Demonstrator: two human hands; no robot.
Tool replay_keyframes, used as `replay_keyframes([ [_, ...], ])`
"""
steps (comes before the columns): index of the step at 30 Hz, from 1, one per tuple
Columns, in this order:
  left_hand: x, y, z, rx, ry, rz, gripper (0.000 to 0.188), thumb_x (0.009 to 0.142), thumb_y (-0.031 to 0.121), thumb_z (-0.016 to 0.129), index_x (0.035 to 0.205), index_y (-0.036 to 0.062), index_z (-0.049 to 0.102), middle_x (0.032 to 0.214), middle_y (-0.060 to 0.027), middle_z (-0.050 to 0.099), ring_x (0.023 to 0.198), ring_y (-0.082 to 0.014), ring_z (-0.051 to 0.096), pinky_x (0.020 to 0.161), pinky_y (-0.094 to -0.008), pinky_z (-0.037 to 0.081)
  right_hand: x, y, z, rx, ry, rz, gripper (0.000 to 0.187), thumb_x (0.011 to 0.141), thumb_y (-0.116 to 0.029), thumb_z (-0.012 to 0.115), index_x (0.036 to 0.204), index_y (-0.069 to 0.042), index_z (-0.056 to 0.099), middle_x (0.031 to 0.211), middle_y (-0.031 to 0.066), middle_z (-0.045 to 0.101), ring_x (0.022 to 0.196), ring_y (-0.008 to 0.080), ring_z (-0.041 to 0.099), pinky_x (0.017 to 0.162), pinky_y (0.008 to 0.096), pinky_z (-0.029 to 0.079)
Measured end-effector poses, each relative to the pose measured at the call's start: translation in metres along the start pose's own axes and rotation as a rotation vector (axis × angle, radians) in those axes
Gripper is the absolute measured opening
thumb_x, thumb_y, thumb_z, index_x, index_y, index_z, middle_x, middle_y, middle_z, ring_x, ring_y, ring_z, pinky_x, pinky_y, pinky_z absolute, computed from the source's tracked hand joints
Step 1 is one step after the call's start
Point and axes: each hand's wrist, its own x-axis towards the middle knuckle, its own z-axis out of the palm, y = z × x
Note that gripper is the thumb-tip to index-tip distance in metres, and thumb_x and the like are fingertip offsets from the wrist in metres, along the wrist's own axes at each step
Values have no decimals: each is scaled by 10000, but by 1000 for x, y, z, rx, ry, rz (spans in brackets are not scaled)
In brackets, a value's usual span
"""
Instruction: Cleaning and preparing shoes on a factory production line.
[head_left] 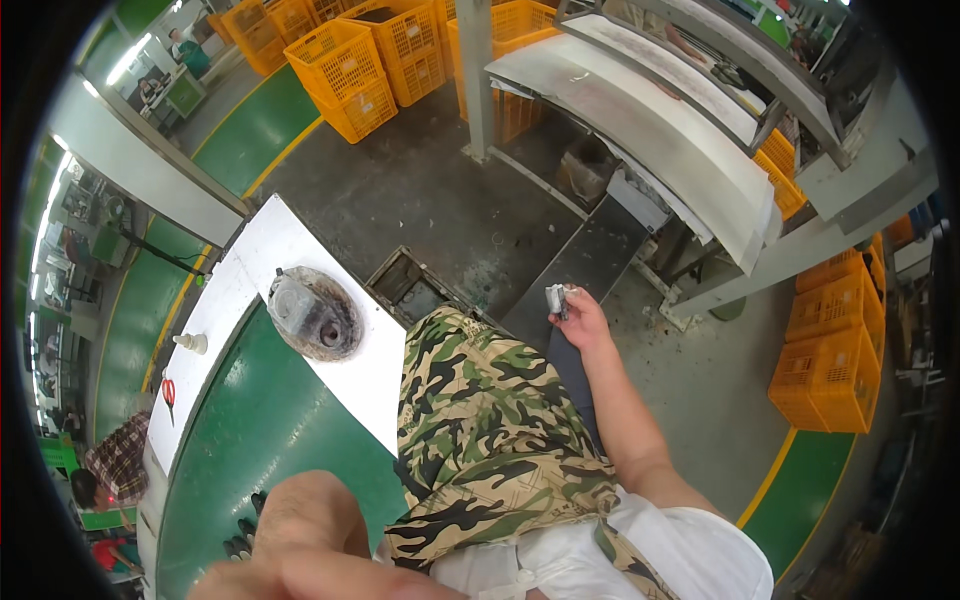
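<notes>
My right hand is held out to the right of my camouflage apron. Its fingers are closed round a small, crumpled-looking grey and white piece, whose kind I cannot make out. Close to the camera at the lower edge is my left hand, raised with the arm bent. Its fingers are mostly cut off by the frame, so their hold is hidden. Several small dark pieces lie on the green surface beside my left arm.
On the white tabletop stands a stained, rounded grey device. A small white bottle and red-handled scissors lie farther left. A metal rack with curved pale panels rises ahead right. Yellow crates are stacked behind.
</notes>
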Motion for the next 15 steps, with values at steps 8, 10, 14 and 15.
replay_keyframes([
  [8, -1, -3, -3, 4, 8, -7, 671, 712, 177, 752, 1323, 320, 513, 1511, 59, 219, 1391, -323, 63, 989, -531, 148, -1, -1, 3, -6, 12, 2, 80, 849, -119, 607, 925, -135, 587, 882, 20, 648, 765, 190, 617, 674, 423, 508],
  [10, 0, -3, -3, 7, 9, -12, 676, 711, 168, 753, 1323, 324, 513, 1518, 63, 212, 1400, -324, 52, 993, -534, 142, -1, -1, 3, -7, 9, 1, 81, 849, -122, 608, 926, -134, 584, 876, 20, 646, 763, 190, 616, 674, 421, 508],
  [14, 1, -4, -6, -1, 8, -24, 687, 708, 150, 757, 1324, 332, 513, 1534, 71, 199, 1418, -327, 32, 1001, -540, 128, -3, 0, 3, -13, 7, -16, 86, 849, -125, 611, 929, -132, 580, 863, 16, 643, 758, 185, 616, 667, 412, 508],
  [15, 2, -4, -6, -2, 9, -27, 690, 707, 146, 758, 1324, 334, 513, 1538, 73, 196, 1422, -328, 27, 1003, -542, 125, -3, 0, 3, -12, 10, -17, 86, 849, -125, 611, 929, -132, 580, 863, 16, 643, 758, 185, 616, 667, 412, 508],
])
